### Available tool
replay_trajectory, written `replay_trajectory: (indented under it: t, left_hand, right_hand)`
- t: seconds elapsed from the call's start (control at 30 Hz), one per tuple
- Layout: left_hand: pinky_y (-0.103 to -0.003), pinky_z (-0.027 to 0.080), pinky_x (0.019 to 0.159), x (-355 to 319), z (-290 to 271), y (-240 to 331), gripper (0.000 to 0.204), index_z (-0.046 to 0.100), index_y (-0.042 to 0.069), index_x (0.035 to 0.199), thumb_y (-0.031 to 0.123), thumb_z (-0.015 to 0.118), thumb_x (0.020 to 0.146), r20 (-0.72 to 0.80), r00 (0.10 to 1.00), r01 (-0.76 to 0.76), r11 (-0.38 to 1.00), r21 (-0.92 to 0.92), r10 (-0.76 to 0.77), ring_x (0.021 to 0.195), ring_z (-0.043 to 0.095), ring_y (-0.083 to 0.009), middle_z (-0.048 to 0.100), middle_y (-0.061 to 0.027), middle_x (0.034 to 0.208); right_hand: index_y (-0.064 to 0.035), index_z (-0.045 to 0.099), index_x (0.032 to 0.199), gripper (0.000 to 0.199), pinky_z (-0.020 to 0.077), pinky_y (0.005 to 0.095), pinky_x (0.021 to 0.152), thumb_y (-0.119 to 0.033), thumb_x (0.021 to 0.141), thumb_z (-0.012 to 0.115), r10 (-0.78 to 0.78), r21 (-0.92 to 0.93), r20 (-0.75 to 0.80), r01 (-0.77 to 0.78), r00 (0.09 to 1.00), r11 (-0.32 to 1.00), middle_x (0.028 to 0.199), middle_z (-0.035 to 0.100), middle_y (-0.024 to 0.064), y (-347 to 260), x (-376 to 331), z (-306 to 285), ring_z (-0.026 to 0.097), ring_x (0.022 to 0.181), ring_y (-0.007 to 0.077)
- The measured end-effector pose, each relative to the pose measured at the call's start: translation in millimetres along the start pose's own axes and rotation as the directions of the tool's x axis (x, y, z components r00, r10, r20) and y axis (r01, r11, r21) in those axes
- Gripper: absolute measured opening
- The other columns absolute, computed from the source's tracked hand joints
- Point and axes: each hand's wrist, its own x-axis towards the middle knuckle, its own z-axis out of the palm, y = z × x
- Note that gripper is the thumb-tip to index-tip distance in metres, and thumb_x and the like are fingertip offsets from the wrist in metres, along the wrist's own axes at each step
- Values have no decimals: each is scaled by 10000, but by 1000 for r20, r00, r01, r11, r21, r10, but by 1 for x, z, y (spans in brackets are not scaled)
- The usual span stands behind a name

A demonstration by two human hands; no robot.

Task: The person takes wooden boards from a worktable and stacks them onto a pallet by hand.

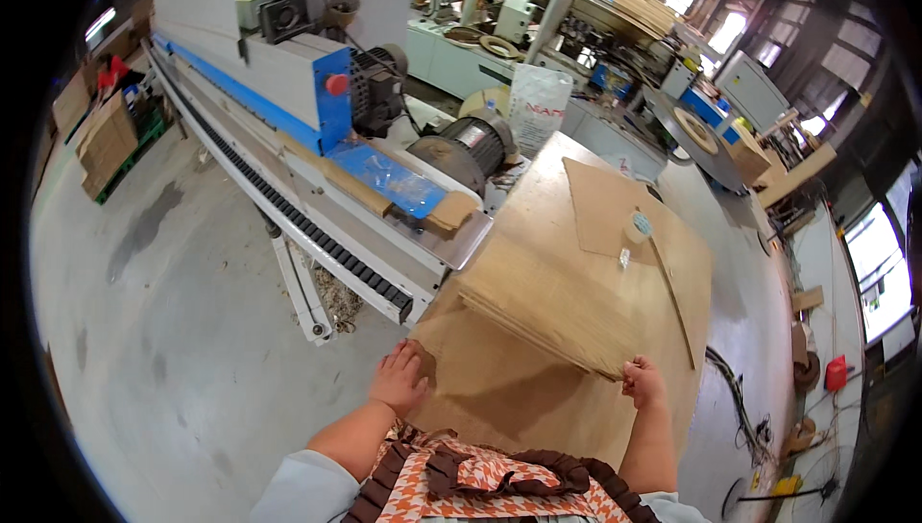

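A stack of thin wooden panels (557, 302) lies on a larger brown board (499, 398) in front of me. My right hand (642, 384) grips the near right corner of the stack. My left hand (399, 379) rests flat on the near left edge of the brown board, fingers apart, holding nothing. The far end of the stack reaches toward the outfeed end of a long white and blue edge machine (317, 129).
A roll of tape (638, 226) and a cardboard sheet (605, 206) lie further back on the board. The machine's conveyor track (288, 211) runs along the left. Grey concrete floor (163, 312) spreads left. Cables (740, 398) trail on the floor at right.
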Motion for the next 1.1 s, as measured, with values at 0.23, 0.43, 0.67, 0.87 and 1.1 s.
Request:
replay_trajectory:
  t: [0.23, 0.43, 0.67, 0.87, 1.1]
  left_hand:
    - [-417, 273, 981, 2, -4, 7, 526, 465, 53, 1169, 296, 568, 715, 16, 1000, 6, 1000, -16, -6, 1248, 279, -291, 354, -119, 1311]
    - [-418, 266, 990, 1, -4, 2, 565, 431, 57, 1208, 295, 572, 715, 13, 1000, 16, 1000, -11, -16, 1254, 273, -287, 340, -121, 1323]
    - [-377, 225, 1026, 31, -22, 52, 698, 285, 8, 1300, 239, 605, 724, -50, 991, 93, 906, -412, -125, 1258, 265, -292, 313, -162, 1335]
    - [-319, 252, 1000, 128, 19, 56, 746, 229, 6, 1332, 320, 611, 774, 0, 922, 84, 201, -976, -387, 1229, 305, -231, 341, -156, 1319]
    - [-298, 336, 908, 165, 15, 54, 615, 404, 54, 1258, 291, 651, 747, 267, 925, 290, 48, -956, -269, 1059, 450, -181, 485, -81, 1183]
  right_hand:
    - [-10, 494, 1060, 373, 449, 311, 571, -147, 736, 618, -499, -658, -264, 224, 825, 719, 729, 519, 69, 5, -12, -15, 514, 627, 172]
    - [20, 440, 1161, 510, 423, 338, 768, -221, 750, 622, -614, -600, -349, 335, 708, 727, 946, 546, 123, 26, -16, -6, 524, 853, 255]
    - [-90, 401, 1224, 604, 402, 380, 774, -406, 756, 616, 86, 281, -136, -45, 987, 959, 1099, 512, 47, 63, 4, 8, 496, 935, 215]
    - [-144, 462, 1129, 483, 356, 399, 815, -405, 752, 613, 92, 448, 12, -88, 996, 889, 1118, 510, 9, 69, 19, 7, 461, 1000, 207]
    - [-132, 482, 1144, 441, 348, 410, 883, -364, 780, 573, 57, 492, 90, -94, 994, 865, 1140, 516, 43, 68, 30, 3, 463, 1041, 218]
